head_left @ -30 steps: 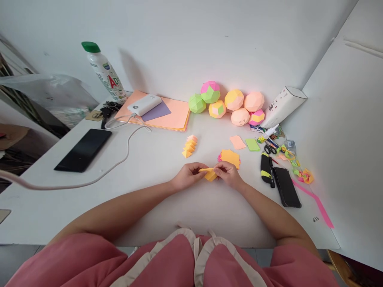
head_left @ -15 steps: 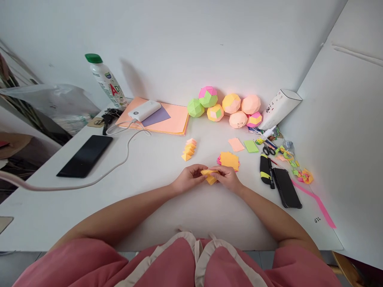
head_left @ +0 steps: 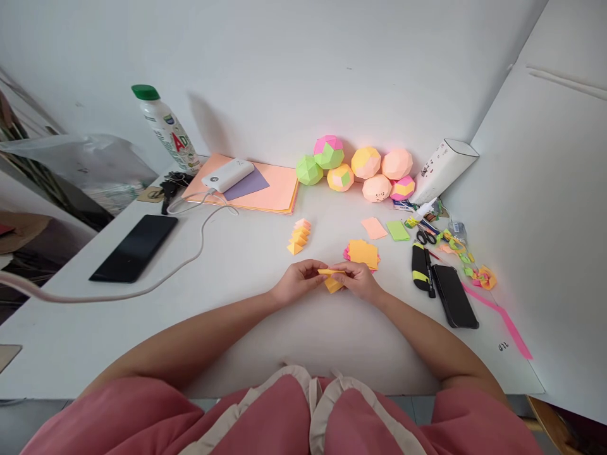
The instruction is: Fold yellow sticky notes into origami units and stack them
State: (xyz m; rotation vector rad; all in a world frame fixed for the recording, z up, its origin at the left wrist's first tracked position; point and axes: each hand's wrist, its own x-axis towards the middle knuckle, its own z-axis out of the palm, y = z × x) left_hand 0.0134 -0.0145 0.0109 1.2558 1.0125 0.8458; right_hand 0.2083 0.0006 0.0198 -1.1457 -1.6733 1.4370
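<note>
Between my two hands is a partly folded piece of orange paper (head_left: 334, 284), held just above the white table. My left hand (head_left: 298, 281) pinches its left side between thumb and fingers. On the right side, my right hand (head_left: 359, 280) grips the same paper, thumb in front. Right behind my right hand lies a stack of orange and pink paper squares (head_left: 363, 253). A short row of folded orange and peach paper units (head_left: 300, 236) stands behind my left hand. Farther back are loose peach paper (head_left: 374, 228) and green paper (head_left: 397, 230).
Several faceted paper balls (head_left: 365, 163) sit along the wall. Scissors (head_left: 425, 237), a cutter (head_left: 420, 266) and a black phone (head_left: 454, 296) lie to the right. To the left are a dark tablet-like device (head_left: 135, 248), a power bank (head_left: 228, 175) with cable, and a bottle (head_left: 168, 129).
The orange paper's upper part appears flatter and narrower between my fingers. Both hands stay in nearly the same place, and the view has shifted very slightly.
</note>
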